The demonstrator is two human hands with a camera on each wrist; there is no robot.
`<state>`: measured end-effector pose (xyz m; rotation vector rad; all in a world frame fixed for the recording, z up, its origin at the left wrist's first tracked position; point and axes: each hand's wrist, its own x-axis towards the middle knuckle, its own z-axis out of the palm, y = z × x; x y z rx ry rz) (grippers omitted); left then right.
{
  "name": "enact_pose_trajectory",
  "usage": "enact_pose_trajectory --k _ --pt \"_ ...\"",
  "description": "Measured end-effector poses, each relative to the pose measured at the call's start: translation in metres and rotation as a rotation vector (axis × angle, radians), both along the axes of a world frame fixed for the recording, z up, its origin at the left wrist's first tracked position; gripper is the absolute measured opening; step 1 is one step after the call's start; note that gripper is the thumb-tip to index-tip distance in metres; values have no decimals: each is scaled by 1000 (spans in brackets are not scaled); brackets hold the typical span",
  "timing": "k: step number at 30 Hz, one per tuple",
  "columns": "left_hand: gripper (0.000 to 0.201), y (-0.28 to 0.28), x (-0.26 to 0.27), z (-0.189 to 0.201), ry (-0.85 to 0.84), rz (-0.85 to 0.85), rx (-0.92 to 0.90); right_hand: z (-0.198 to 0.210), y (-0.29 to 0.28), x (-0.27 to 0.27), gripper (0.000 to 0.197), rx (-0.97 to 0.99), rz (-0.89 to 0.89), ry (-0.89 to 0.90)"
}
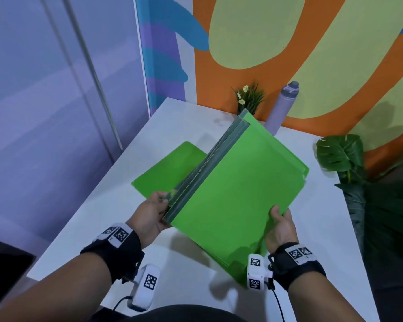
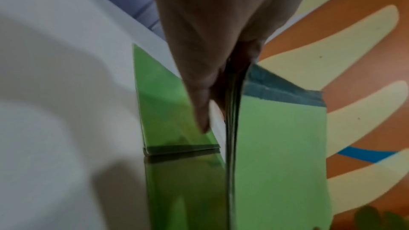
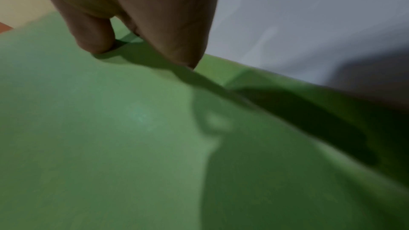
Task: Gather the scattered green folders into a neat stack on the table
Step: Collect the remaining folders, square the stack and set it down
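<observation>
The white rectangular table [image 1: 130, 145] spreads beneath both hands, its far edge against an orange and yellow painted wall [image 1: 312, 66]. Above the tabletop, a bundle of flat green plastic folders with grey spine strips [image 1: 233, 189] is lifted and tilted, spines up on the left-hand side, the broad top cover sloping down toward the right grip. One more flat green folder [image 1: 165, 170] lies on the table just beyond the left hand, under the raised spine edge of the bundle.

The left hand [image 1: 151, 212] grips the near spine corner of the bundle; in the left wrist view its fingers [image 2: 199, 109] reach down along the outer face while the thumb side closes over the stacked edges, so the sheets are pinched between them. The right hand [image 1: 280, 226] holds the opposite near edge, thumb [image 3: 90, 39] pressed on the top cover and the fingers curled underneath, out of sight.

Beyond the far corner of the bundle stand a lilac lidded water bottle [image 1: 282, 105] and a small potted plant with yellow flowers [image 1: 248, 96]. To the right of the right hand, off the table edge, rises a dark large-leafed plant [image 1: 342, 154].
</observation>
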<state>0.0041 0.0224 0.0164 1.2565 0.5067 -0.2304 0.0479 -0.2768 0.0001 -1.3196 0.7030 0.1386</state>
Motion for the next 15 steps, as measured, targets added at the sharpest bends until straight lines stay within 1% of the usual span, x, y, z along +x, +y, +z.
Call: enact_pose_trajectory --k 2,4,6,7,8,9,11,12,14,15 --pt "15 3 2 -2 67 -115 132 10 -2 1 53 -72 6 -50" --pt "25 9 6 -2 98 -218 265 21 -4 5 57 -108 -19 -170" --pt "44 12 12 -2 50 -329 347 28 -2 10 67 -111 -19 -286" --pt "47 10 16 2 5 -353 372 31 2 11 70 -133 9 -321" --pt "47 9 20 4 -49 -347 398 33 8 12 68 -155 37 -345" --pt "47 7 25 6 -111 -320 412 36 14 12 61 -164 73 -369" --pt "46 5 33 12 -205 -206 378 40 26 11 35 -168 160 -423" --pt "44 7 35 13 -247 -133 345 43 31 8 26 -168 200 -457" --pt "33 16 38 13 -328 -5 313 46 40 5 17 -145 269 -482" --pt "28 23 38 11 -367 40 309 47 43 4 14 -132 300 -460"
